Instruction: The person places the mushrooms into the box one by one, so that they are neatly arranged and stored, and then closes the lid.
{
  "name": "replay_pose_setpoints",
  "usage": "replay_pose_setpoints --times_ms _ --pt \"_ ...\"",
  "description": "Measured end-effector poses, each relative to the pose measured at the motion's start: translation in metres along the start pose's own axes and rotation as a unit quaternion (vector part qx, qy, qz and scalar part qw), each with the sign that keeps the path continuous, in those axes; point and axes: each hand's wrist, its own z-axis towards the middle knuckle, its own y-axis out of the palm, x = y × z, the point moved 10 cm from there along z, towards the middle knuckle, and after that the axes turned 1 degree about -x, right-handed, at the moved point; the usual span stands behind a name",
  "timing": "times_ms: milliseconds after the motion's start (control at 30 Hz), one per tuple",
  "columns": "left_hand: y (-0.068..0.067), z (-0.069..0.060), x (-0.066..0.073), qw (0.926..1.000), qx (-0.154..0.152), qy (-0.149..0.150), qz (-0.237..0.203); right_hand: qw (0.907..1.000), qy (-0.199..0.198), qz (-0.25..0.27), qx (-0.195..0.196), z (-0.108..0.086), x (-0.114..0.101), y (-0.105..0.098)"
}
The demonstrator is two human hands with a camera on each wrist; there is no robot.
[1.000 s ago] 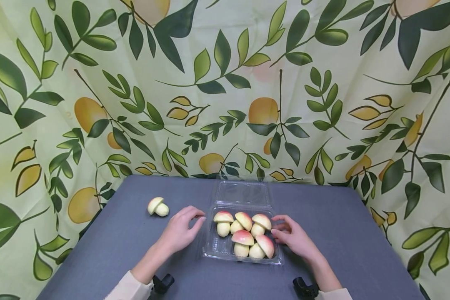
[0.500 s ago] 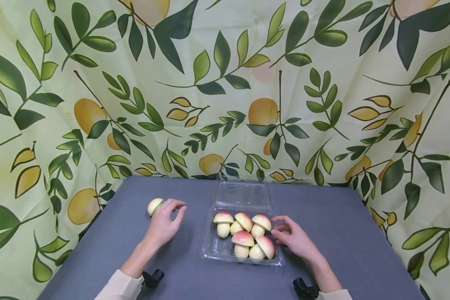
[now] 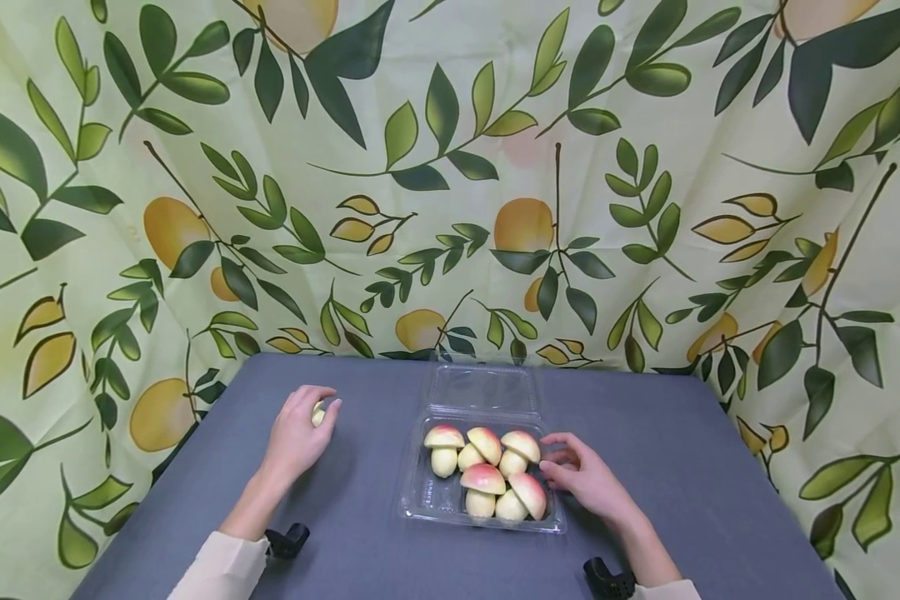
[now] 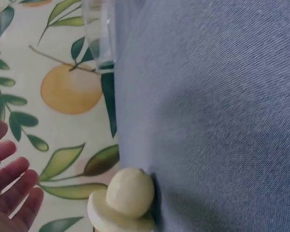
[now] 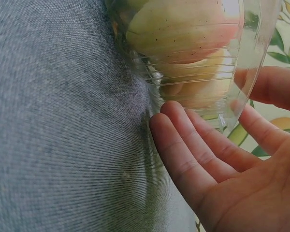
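Left hand (image 3: 297, 429) has its fingers (image 4: 23, 187) loosely spread by the lone mushroom (image 4: 130, 194), right hand's (image 3: 588, 477) spread too, beside the clear box (image 3: 433, 502).

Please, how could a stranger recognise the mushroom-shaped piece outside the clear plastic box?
Find the blue-grey table, then the open clear plastic box. Left of that box, by the person's left hand, is one cream mushroom-shaped piece. It alone lies outside; its five pink-capped lookalikes are inside.

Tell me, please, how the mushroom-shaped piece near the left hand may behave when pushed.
The mushroom-shaped piece would probably rock or roll, as its stem is rounded. Its wider cap may make it swing in a curve. The smooth-looking surface could be slightly slippery.
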Motion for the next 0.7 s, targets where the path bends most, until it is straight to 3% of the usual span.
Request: replay_pose_setpoints --times_ms 233,700 --pt "-0.003 0.002 -0.022 0.9989 -0.022 -0.04 0.005 1.0 0.0 -0.004 0.0 0.0 -0.001 0.001" --pt "-0.004 -0.001 -0.053 0.9953 -0.032 -0.084 0.035 1.0 0.002 -0.006 0.004 0.0 -0.001 0.0"
